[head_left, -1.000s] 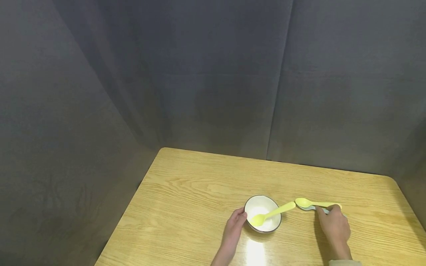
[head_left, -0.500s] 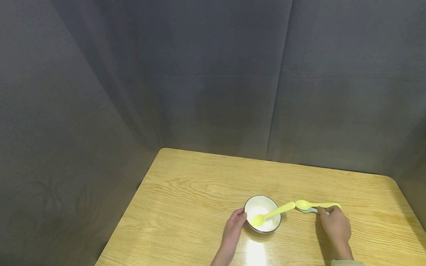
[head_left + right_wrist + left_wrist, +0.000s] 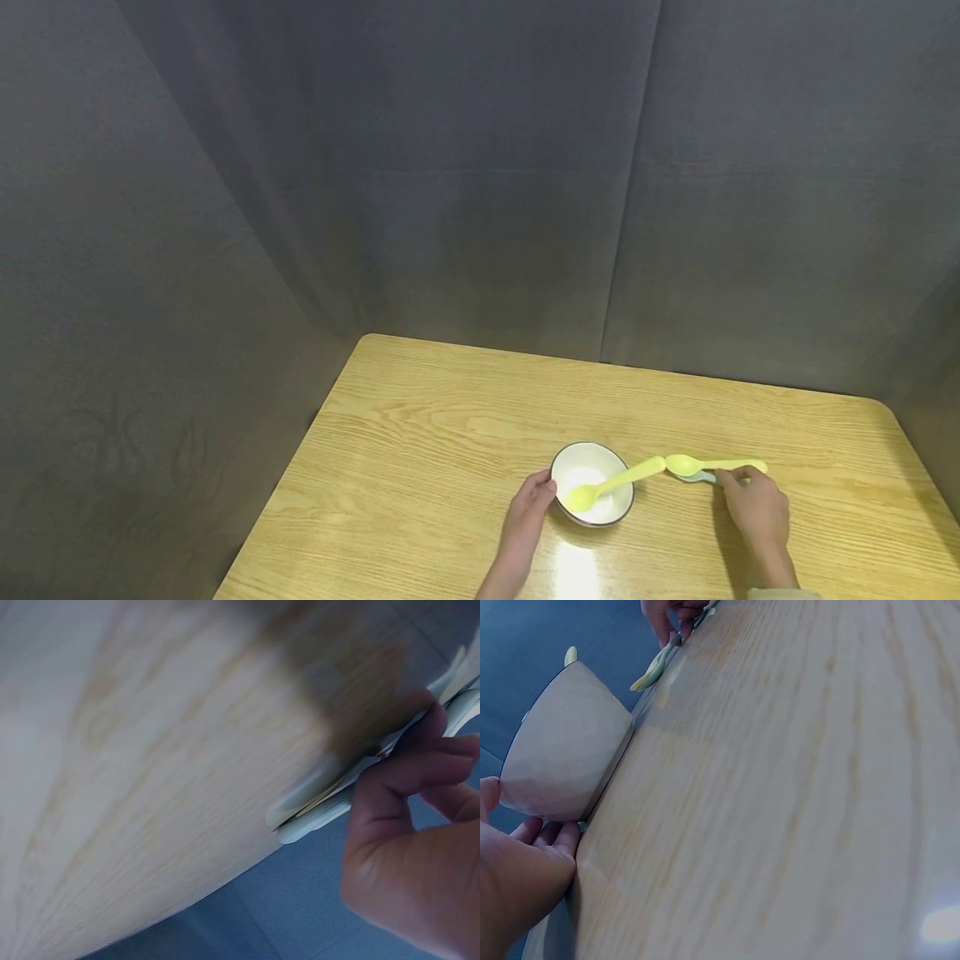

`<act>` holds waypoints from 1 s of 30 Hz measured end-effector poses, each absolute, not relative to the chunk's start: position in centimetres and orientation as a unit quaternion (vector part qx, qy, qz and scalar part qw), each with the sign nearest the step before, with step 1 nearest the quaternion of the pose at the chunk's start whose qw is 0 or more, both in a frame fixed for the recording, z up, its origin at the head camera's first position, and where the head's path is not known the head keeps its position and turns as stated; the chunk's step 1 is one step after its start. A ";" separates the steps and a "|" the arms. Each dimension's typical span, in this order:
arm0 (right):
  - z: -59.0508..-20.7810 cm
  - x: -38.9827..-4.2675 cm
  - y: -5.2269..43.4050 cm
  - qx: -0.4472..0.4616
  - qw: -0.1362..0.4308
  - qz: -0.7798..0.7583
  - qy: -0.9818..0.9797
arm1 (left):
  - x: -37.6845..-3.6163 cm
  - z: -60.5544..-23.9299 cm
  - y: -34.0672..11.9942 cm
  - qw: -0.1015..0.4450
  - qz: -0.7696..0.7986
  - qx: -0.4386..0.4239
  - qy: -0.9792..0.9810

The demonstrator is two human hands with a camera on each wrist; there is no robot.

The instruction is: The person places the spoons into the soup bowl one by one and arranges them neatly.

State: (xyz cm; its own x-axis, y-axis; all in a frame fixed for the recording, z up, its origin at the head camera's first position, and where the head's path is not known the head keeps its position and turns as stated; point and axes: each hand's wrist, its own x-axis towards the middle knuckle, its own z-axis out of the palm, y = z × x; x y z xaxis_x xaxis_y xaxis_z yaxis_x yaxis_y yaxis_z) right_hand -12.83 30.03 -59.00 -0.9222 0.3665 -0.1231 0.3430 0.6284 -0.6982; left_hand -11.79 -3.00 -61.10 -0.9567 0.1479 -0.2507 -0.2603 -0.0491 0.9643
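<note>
My left hand [image 3: 522, 522] holds a white bowl [image 3: 581, 460] with a dark rim, thumb at the rim and fingers along its outer side. In the left wrist view the fingers reach under the near side of the bowl [image 3: 570, 750]. A yellow spoon [image 3: 626, 477] leans inside it, handle over the right rim. Right of the bowl, a second yellow spoon [image 3: 681, 465] lies over a light blue spoon [image 3: 701, 477]. My right hand [image 3: 757, 508] pinches the blue spoon's handle. In the right wrist view the fingers cover the middle of that handle [image 3: 319, 821].
Everything rests on a wooden table [image 3: 420, 433] with rounded far corners. Dark grey curtains [image 3: 480, 208] hang behind it and along both sides. A bright light reflection lies on the wood just in front of the bowl.
The right hand and the two spoons beside it have shifted very slightly; the blue handle's end, showing past the hand a second ago, is now hidden. The left hand and bowl stay put.
</note>
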 end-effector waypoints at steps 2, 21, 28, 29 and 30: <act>-58.9 -12.9 30.0 -0.178 0.000 0.406 -0.896 | -11.8 -61.1 -3.0 0.140 0.722 -0.040 0.676; -58.8 -12.9 30.7 -0.180 -0.076 0.535 -0.822 | -11.9 -61.3 -2.9 0.140 0.724 -0.043 0.674; -58.1 -12.6 30.6 -0.192 -0.068 0.533 -0.821 | -12.0 -61.3 -2.9 0.139 0.717 -0.051 0.681; -58.1 -12.6 30.6 -0.192 -0.065 0.530 -0.823 | -12.0 -61.3 -2.8 0.139 0.717 -0.050 0.682; -58.2 -12.6 30.6 -0.194 -0.062 0.526 -0.826 | -12.0 -61.3 -2.9 0.139 0.717 -0.050 0.681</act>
